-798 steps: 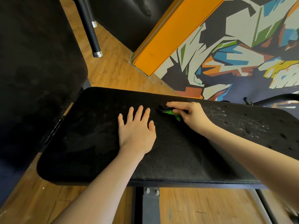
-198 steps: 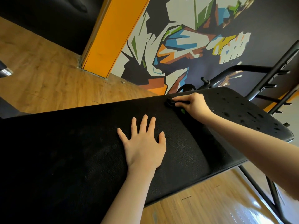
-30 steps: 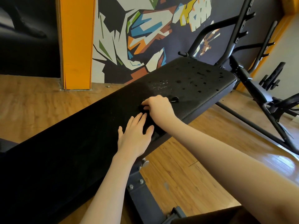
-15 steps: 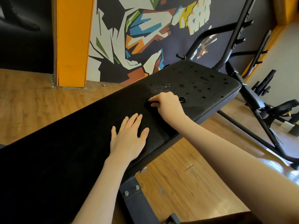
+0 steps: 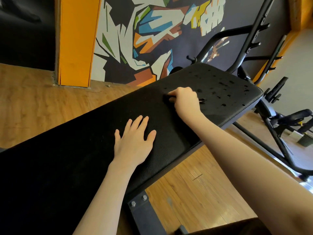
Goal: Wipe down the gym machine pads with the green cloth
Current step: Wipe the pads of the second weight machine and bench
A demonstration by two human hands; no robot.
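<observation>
Here, from the head camera, we see our left hand (image 5: 133, 141) lying flat on the long black bench pad (image 5: 84, 150), fingers straight and only slightly apart, thumb out to the side. Farther along the pad, our right hand (image 5: 185, 100) rests knuckles-up with its fingers curled over something dark; a small dark bit (image 5: 201, 100) sticks out just beside it, and we cannot tell whether that is the green cloth, since no green shows. Dark wet-looking spots (image 5: 220, 92) dot the pad's far end. A grey bolted bracket (image 5: 142, 211) sits under the pad, above the wooden floor (image 5: 194, 197). A colourful mural (image 5: 152, 31) and an orange pillar (image 5: 76, 39) stand behind.
</observation>
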